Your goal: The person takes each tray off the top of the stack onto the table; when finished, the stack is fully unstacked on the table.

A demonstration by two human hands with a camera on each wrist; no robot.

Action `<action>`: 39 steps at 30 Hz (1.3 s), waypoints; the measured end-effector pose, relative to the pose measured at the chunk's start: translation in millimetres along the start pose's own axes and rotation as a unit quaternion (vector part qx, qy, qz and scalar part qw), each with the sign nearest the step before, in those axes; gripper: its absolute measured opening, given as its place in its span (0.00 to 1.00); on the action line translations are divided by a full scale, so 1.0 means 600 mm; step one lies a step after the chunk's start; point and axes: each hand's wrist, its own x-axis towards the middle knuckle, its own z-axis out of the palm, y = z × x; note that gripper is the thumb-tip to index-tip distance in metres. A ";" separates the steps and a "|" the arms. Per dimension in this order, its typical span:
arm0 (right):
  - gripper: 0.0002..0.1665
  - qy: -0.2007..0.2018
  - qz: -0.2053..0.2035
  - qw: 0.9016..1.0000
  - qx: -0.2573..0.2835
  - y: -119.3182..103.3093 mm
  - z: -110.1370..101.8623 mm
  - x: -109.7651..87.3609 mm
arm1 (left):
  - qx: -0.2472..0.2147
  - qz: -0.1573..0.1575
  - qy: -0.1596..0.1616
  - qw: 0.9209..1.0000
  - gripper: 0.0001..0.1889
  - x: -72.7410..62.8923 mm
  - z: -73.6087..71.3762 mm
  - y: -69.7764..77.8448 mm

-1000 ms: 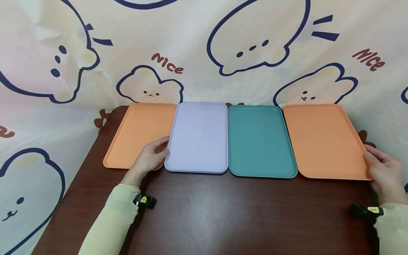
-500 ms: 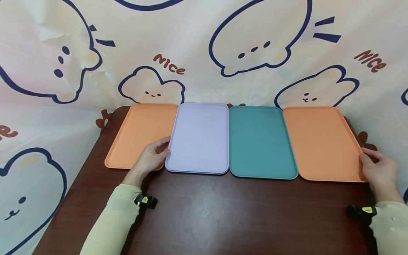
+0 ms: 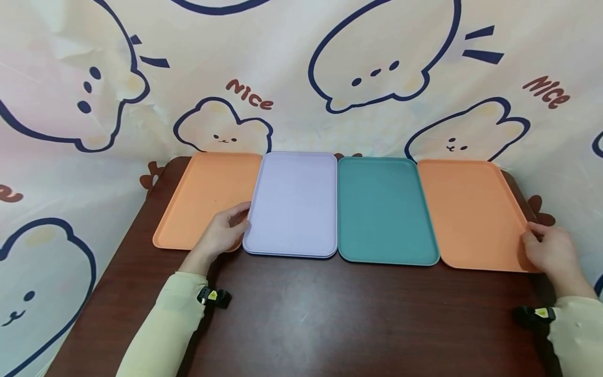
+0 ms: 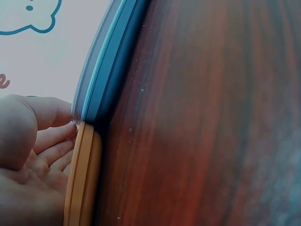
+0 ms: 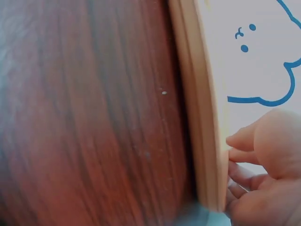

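Observation:
Four trays lie side by side in a row in the head view. My left hand reaches over the left orange tray. Its thumb and fingertips touch the left edge of the lavender tray, which has a second rim showing beneath it. In the left wrist view the thumb tip meets the side of this stack. My right hand presses its thumb and fingertips against the right edge of the right orange tray. A teal tray sits between the lavender and right orange ones.
The dark brown wooden table spreads in front of the trays. Behind it hangs a pale cloth printed with cartoon bears. A black camera strap sits on each wrist.
My right hand has moved left, bringing the right orange tray's outer side inward and slightly toward me. Its thumb has slid from the tray's top to its edge. The left hand stays put.

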 end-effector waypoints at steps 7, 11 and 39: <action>0.37 -0.008 0.020 0.999 0.028 -0.015 -0.012 -0.022 | 0.004 -0.006 -0.002 1.000 0.30 0.000 0.001 0.004; 0.34 0.056 -0.004 0.997 0.050 -0.041 -0.006 -0.037 | 0.007 -0.010 -0.002 1.000 0.30 -0.002 -0.001 0.005; 0.15 0.015 -0.323 0.916 0.236 -0.312 0.089 -0.135 | -0.002 -0.007 -0.002 1.000 0.30 -0.001 0.000 0.004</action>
